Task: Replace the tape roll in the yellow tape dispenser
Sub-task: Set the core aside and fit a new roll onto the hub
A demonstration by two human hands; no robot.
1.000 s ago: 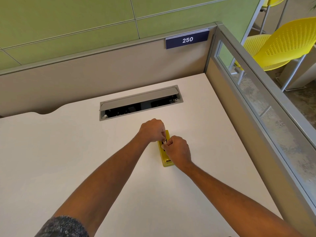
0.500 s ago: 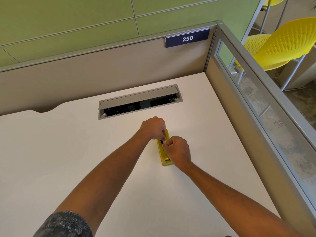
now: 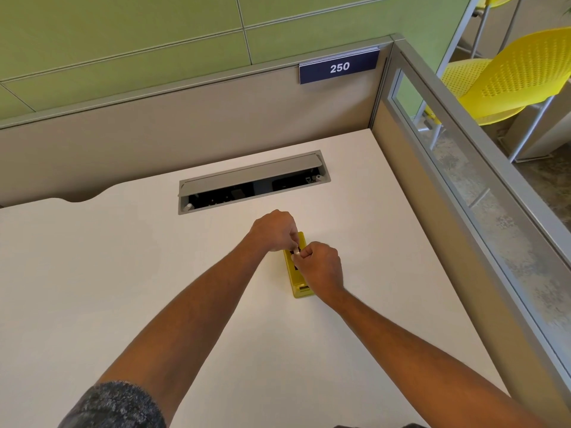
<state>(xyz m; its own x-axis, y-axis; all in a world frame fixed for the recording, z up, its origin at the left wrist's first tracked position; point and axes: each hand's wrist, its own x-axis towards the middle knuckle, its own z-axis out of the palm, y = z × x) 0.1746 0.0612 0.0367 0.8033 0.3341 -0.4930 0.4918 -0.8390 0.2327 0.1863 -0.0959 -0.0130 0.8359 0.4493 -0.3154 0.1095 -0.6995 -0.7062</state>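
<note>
A white desk [image 3: 92, 288] is filling the cubicle. Both hands are staying put on the yellow tape dispenser [image 3: 297, 274] lying mid-desk: right hand [image 3: 321, 268] and left hand [image 3: 273, 230] are pinching a small pale tape piece [image 3: 296, 252], now more exposed. Beyond, a sign [image 3: 339, 67] is reading "250".

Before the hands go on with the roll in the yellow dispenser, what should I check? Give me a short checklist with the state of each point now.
1. Dispenser lies flat on the desk: ok.
2. Left hand at its far end: ok.
3. Right hand over its middle: ok.
4. Fingers pinch a small pale piece: ok.
5. Roll seated in the dispenser: cannot tell, the hands hide it.
6. Desk bare around the dispenser: ok.
</note>
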